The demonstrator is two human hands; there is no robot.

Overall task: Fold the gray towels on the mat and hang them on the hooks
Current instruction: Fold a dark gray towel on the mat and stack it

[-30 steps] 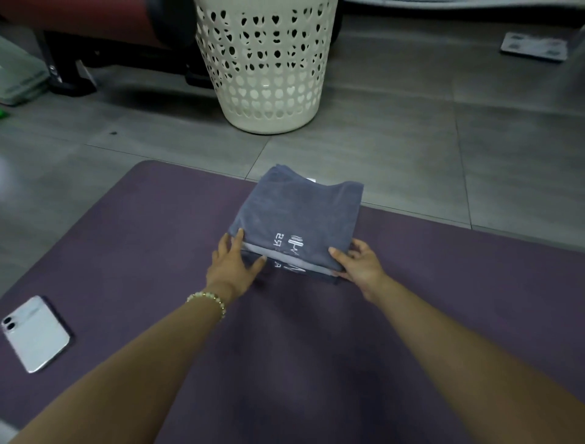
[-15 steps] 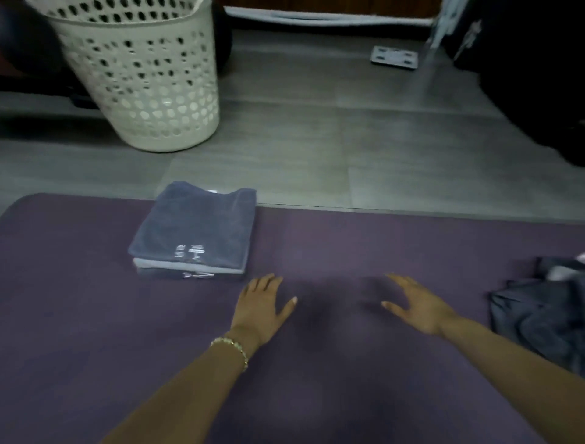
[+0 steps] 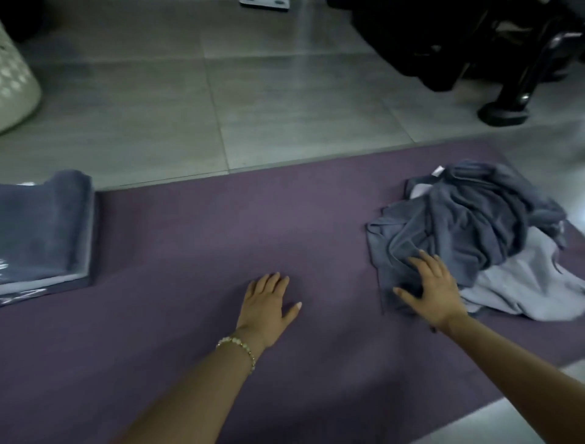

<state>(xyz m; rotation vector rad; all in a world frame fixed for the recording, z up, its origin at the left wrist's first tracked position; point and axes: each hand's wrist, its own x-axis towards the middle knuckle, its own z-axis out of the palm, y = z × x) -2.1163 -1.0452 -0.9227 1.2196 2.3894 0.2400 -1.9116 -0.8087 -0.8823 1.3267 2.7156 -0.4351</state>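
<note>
A folded stack of gray towels (image 3: 44,234) lies at the left edge of the purple mat (image 3: 221,228). A crumpled heap of gray towels (image 3: 468,228) sits on the mat's right side, darker cloth over a paler one. My right hand (image 3: 427,285) lies with spread fingers on the near left corner of that heap. My left hand (image 3: 269,304), with a bead bracelet at the wrist, rests flat on the bare mat between stack and heap. No hooks are in view.
Gray floor tiles (image 3: 253,95) stretch beyond the mat. A white laundry basket (image 3: 12,79) stands at the far left. Dark furniture with a black foot (image 3: 503,111) fills the far right. A white flat device (image 3: 266,3) lies at the top edge.
Both hands let go of the folded stack and moved right. The view swung right, so the stack is now at the left edge. My right hand reached the crumpled heap.
</note>
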